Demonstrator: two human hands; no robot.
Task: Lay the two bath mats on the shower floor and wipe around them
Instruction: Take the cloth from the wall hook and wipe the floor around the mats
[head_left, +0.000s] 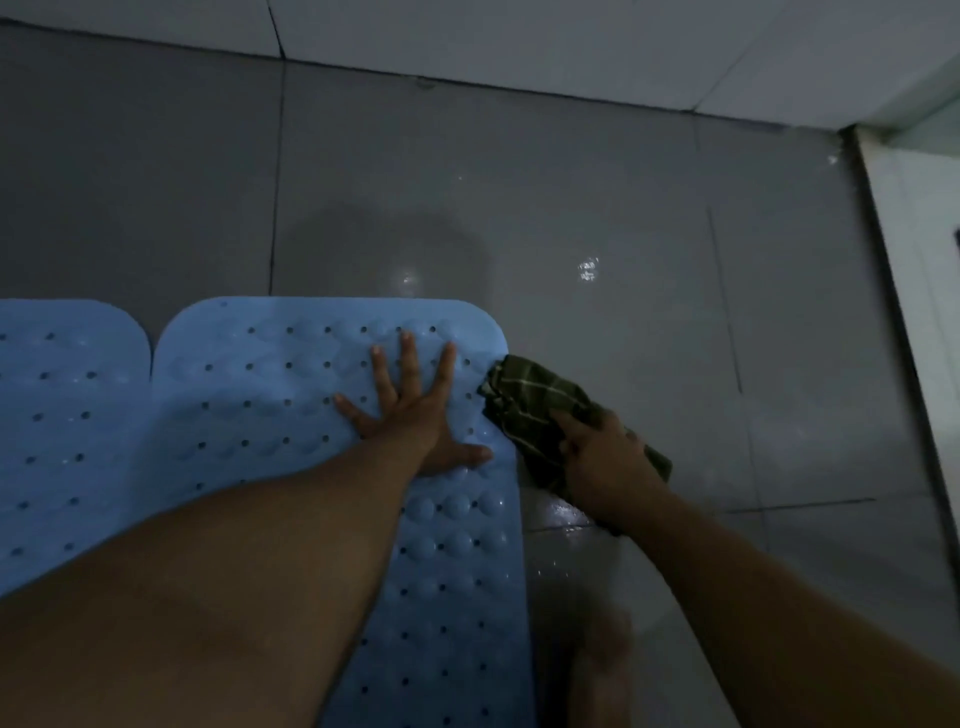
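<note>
— While the left hand (415, 410) lay flat with its fingers spread wide on the right bath mat (291, 395), what worried you most?

— The floor (623, 208). It looked wet, with glints beside the mat and a darker patch just beyond its far edge. Both mats were already down, the left bath mat (67, 415) just beside the other and nearly touching it. A mat on wet tile could have slid, I judged, if that pressing hand let up.

— And the other hand?

— The right hand (602, 467) gripped a bunched dark green checked cloth (535, 410), fingers curled over it, right at the mat's right edge. The cloth touched or overlapped that edge; I couldn't tell which.

— So the cloth might have caught the edge?

— That was my guess. A push toward the mat could have lifted the edge or shoved the mat into its neighbour. Wiping away from it seemed safer.

— Anything else?

— The light was dim, so wet spots could easily have been missed near the wall (519, 47).
</note>
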